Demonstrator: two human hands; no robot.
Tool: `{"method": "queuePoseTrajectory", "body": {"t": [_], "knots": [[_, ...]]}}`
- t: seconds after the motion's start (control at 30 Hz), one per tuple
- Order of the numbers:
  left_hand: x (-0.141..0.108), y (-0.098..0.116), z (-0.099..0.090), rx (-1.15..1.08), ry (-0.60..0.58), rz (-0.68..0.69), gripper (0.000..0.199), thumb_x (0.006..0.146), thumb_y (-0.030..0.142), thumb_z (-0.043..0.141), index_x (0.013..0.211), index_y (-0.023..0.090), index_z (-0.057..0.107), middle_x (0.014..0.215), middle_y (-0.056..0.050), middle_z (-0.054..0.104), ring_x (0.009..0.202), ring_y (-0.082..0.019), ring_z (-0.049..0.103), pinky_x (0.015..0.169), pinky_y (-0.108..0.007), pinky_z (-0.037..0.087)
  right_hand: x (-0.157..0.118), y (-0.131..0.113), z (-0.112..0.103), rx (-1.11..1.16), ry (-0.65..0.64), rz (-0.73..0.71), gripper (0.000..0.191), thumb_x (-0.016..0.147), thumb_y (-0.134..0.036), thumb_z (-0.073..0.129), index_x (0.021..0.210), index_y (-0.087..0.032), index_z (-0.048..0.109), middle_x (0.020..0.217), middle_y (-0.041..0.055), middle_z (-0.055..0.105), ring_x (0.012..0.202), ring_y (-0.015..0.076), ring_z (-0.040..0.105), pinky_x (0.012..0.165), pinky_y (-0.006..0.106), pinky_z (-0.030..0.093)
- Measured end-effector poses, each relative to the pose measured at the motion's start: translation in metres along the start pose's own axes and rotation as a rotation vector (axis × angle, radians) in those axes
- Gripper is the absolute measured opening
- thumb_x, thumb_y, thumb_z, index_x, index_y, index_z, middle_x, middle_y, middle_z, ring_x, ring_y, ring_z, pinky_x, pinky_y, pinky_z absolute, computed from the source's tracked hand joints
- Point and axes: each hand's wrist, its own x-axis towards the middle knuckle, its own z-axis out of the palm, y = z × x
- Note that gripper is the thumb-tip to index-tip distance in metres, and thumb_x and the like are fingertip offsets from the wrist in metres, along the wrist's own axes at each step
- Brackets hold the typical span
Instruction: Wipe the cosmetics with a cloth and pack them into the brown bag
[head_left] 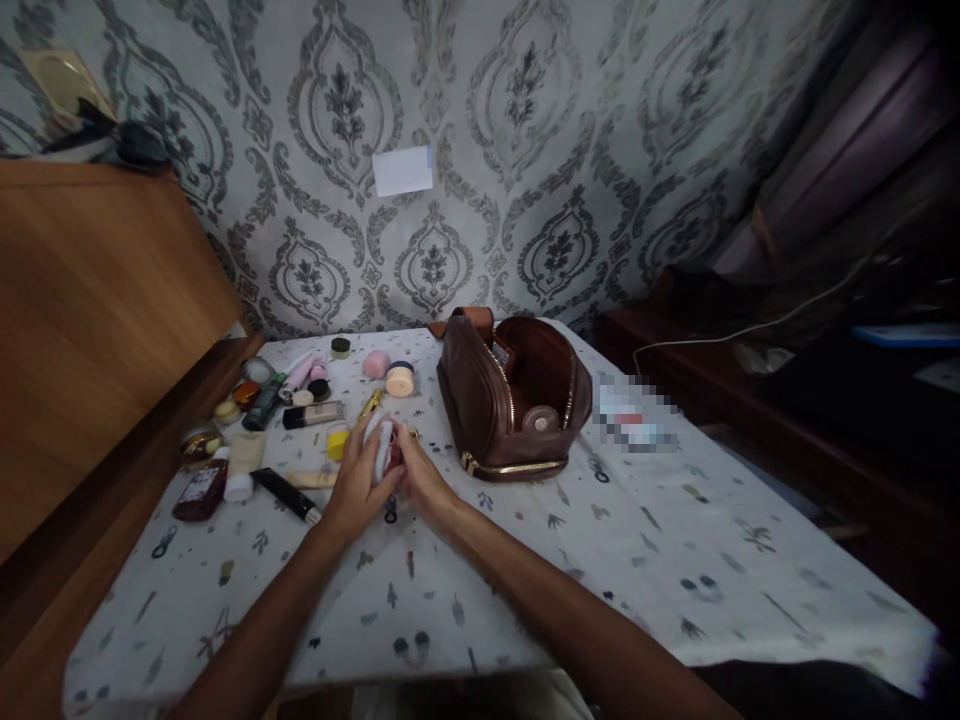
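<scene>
My left hand [358, 482] is wrapped round a white object [377, 440] above the middle of the table. Close against it, my right hand [426, 478] has its fingers bent round something reddish, mostly hidden between the two palms. To the right of my hands stands a brown leather bag [480, 405], its top unzipped and gaping. A yellow-lidded jar [337, 441] and a gold tube [370, 403] lie just beyond my left hand.
Several cosmetics, among them a dark red bottle [201, 489], a cream tube [245, 462] and a black tube [286, 494], lie on the left of the patterned tablecloth [525, 610]. A wooden panel [97, 330] borders the left side. A blurred packet lies right of the bag.
</scene>
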Motion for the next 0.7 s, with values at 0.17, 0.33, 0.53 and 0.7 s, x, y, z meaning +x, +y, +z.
{"method": "queuePoseTrajectory", "body": {"t": [0.17,0.33,0.53,0.7], "knots": [[0.004,-0.002,-0.010,0.069,-0.130,0.207,0.036,0.092,0.028,0.059,0.128,0.029,0.064,0.148,-0.010,0.054,0.143,-0.029,0.041,0.117,-0.055,0.033,0.003,-0.011,0.000,0.255,-0.035,0.156,0.068,0.087,-0.080,0.040,0.113,-0.021,0.064,0.097,0.0074,0.072,0.081,0.0202,0.068,0.062,0.030,0.055],[0.004,-0.001,-0.012,0.082,0.005,0.241,0.021,0.090,0.036,0.065,0.106,0.023,0.069,0.123,-0.011,0.070,0.129,-0.028,0.057,0.109,-0.048,0.046,0.004,-0.013,-0.002,0.417,-0.033,0.211,0.054,0.083,-0.070,0.059,0.100,-0.020,0.066,0.093,0.0053,0.072,0.072,0.0151,0.064,0.056,0.023,0.050],[0.002,0.004,-0.009,0.091,0.228,0.110,0.035,0.080,0.046,0.074,0.102,0.023,0.059,0.113,-0.010,0.068,0.115,-0.028,0.063,0.101,-0.046,0.049,0.003,-0.009,-0.003,0.480,0.026,0.161,0.038,0.077,-0.052,0.074,0.099,-0.023,0.062,0.101,0.0044,0.072,0.086,0.0206,0.066,0.071,0.032,0.056],[0.001,-0.001,-0.001,0.096,0.267,-0.084,0.052,0.077,0.044,0.074,0.117,0.019,0.052,0.109,-0.011,0.064,0.105,-0.030,0.063,0.089,-0.045,0.052,0.003,-0.011,-0.002,0.435,0.006,0.128,0.044,0.077,-0.058,0.069,0.104,-0.025,0.062,0.116,0.0064,0.070,0.095,0.0234,0.065,0.072,0.035,0.056]]}}
